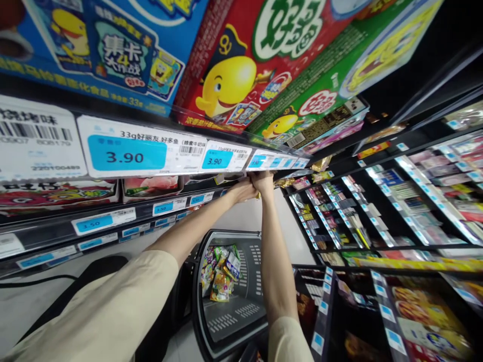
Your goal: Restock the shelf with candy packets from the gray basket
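Both my arms reach forward to the shelf edge, just under the row of price labels (pixel 147 147). My left hand (pixel 242 191) and my right hand (pixel 263 182) are close together there, right at the shelf below the snack boxes. The fingers of both hands are mostly hidden, so their grip does not show. A small yellowish bit shows by the hands, too small to name. Above them stand a blue snack box (pixel 113 45), a red snack box (pixel 226 70) and a green snack box (pixel 339 75).
Below my arms a dark grey shopping basket (pixel 236 322) holds several snack packets (pixel 222 274) on one side. Lower shelves with price labels (pixel 103 221) run along the left. Another rack of goods (pixel 400 201) stands on the right, across the pale floor (pixel 243 216).
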Action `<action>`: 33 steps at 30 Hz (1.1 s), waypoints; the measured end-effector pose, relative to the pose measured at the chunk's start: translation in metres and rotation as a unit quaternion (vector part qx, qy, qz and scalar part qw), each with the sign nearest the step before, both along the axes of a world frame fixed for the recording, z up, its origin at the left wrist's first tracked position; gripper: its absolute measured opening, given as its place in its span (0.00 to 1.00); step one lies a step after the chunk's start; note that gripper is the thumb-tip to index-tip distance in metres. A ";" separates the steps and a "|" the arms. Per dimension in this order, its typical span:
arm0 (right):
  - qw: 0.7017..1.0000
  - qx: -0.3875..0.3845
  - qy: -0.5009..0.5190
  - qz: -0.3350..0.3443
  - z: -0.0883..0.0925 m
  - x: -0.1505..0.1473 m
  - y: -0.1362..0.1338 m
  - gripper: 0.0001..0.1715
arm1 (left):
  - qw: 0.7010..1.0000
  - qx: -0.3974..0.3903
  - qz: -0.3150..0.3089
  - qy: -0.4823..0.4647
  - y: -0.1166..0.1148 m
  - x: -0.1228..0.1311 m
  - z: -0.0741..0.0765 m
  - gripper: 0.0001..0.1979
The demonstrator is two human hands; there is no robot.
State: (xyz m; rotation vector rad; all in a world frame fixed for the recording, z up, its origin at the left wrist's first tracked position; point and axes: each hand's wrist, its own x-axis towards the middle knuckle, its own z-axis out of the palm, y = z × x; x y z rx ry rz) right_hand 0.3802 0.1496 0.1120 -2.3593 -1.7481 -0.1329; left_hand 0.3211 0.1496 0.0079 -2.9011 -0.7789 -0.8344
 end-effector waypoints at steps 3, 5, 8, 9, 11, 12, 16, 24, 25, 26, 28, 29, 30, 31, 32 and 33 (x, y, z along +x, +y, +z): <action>0.998 -0.023 0.052 0.010 0.010 -0.001 -0.012 0.21 | 1.000 0.020 -0.013 0.009 0.003 -0.004 0.007 0.26; 0.995 0.010 0.088 0.044 0.015 -0.007 -0.041 0.27 | 0.999 0.041 -0.024 -0.010 0.002 -0.012 0.016 0.25; 0.974 0.129 0.139 0.127 0.006 -0.026 -0.120 0.37 | 0.995 0.054 -0.063 -0.055 -0.016 -0.028 0.021 0.22; 0.963 0.148 0.166 0.150 -0.003 -0.034 -0.154 0.37 | 0.995 0.035 -0.061 -0.070 -0.029 -0.033 0.019 0.20; 0.953 0.151 0.217 0.149 -0.034 -0.045 -0.227 0.33 | 0.994 -0.049 -0.015 -0.100 -0.067 -0.044 0.003 0.16; 0.956 0.121 0.233 0.131 -0.056 -0.049 -0.263 0.29 | 0.988 -0.111 0.012 -0.110 -0.090 -0.049 -0.009 0.14; 0.952 -0.042 0.293 0.081 -0.160 -0.048 -0.389 0.26 | 0.954 -0.285 -0.008 -0.087 -0.199 -0.083 -0.079 0.10; 0.943 -0.318 0.031 -0.088 -0.246 -0.069 -0.470 0.38 | 0.966 -0.257 -0.034 0.025 -0.329 -0.139 -0.154 0.19; 0.941 -0.325 0.010 -0.092 -0.245 -0.072 -0.469 0.37 | 0.968 -0.246 -0.027 0.034 -0.332 -0.139 -0.155 0.20; 0.941 -0.326 0.000 -0.087 -0.245 -0.073 -0.468 0.36 | 0.970 -0.238 -0.024 0.044 -0.334 -0.138 -0.156 0.21; 0.945 -0.318 -0.009 -0.079 -0.246 -0.073 -0.469 0.33 | 0.973 -0.222 -0.026 0.059 -0.338 -0.136 -0.155 0.23; 0.948 -0.310 -0.012 -0.076 -0.247 -0.071 -0.471 0.32 | 0.974 -0.216 -0.027 0.065 -0.340 -0.137 -0.154 0.23; 0.950 -0.302 -0.014 -0.074 -0.250 -0.070 -0.472 0.31 | 0.975 -0.211 -0.025 0.069 -0.345 -0.139 -0.154 0.24; 0.952 -0.296 -0.016 -0.073 -0.252 -0.068 -0.474 0.31 | 0.975 -0.209 -0.021 0.074 -0.350 -0.142 -0.153 0.25; 0.954 -0.291 -0.018 -0.072 -0.255 -0.066 -0.475 0.31 | 0.974 -0.210 -0.015 0.080 -0.357 -0.146 -0.153 0.26; 0.954 -0.289 -0.019 -0.073 -0.257 -0.064 -0.476 0.31 | 0.973 -0.214 -0.010 0.086 -0.365 -0.150 -0.153 0.28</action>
